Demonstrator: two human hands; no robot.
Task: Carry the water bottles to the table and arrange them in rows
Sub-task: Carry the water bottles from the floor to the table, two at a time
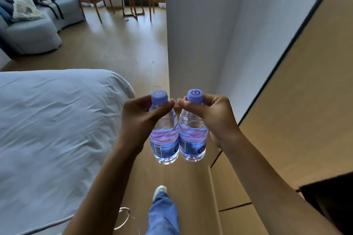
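One bottle (164,131) is pinched at its neck by the left hand (140,118), another bottle (193,133) by the right hand (210,114). The bottles hang upright, touching, between the hands.

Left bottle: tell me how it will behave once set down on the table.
The left bottle, held by the left hand near its cap, looks nearly full, so probably steady upright. Its thin ribbed wall may dent if squeezed. Laid sideways, it would likely roll.
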